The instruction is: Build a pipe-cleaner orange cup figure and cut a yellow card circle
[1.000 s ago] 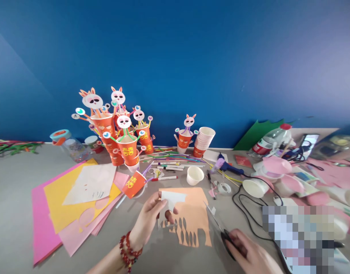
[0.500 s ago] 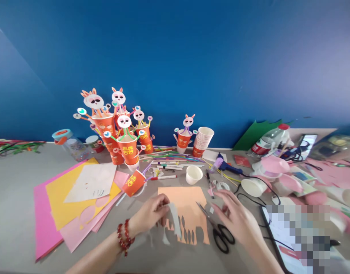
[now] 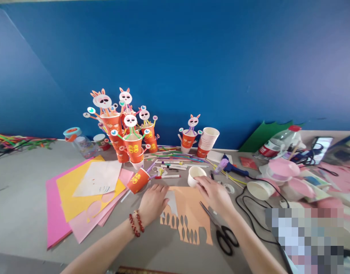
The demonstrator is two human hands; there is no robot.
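My right hand (image 3: 216,194) is at the right side of a small white paper cup (image 3: 194,174), its fingertips at the rim and seemingly pinching it. My left hand (image 3: 153,203), with red bead bracelets on its wrist, is open and palm down beside the left edge of an orange paper sheet (image 3: 189,199). That sheet has leaf-shaped cut-outs along its near side. A grey-white paper scrap (image 3: 172,203) lies on it. Black-handled scissors (image 3: 226,238) rest at its right edge. Behind my left hand, a red paper cup (image 3: 138,181) with purple stems lies tilted.
Red cups with rabbit faces (image 3: 133,146) stand stacked at the back left; a cup stack (image 3: 208,140) is right of them. Markers (image 3: 171,166) lie between. Coloured paper (image 3: 59,213) spreads left. A blue glue gun (image 3: 234,168), its cord, a bottle (image 3: 277,142) and pink-covered cups crowd the right.
My left hand has let go of the grey-white scrap, which now lies on the orange sheet. My right hand has moved left and away from me to the white cup. The view has shifted slightly.
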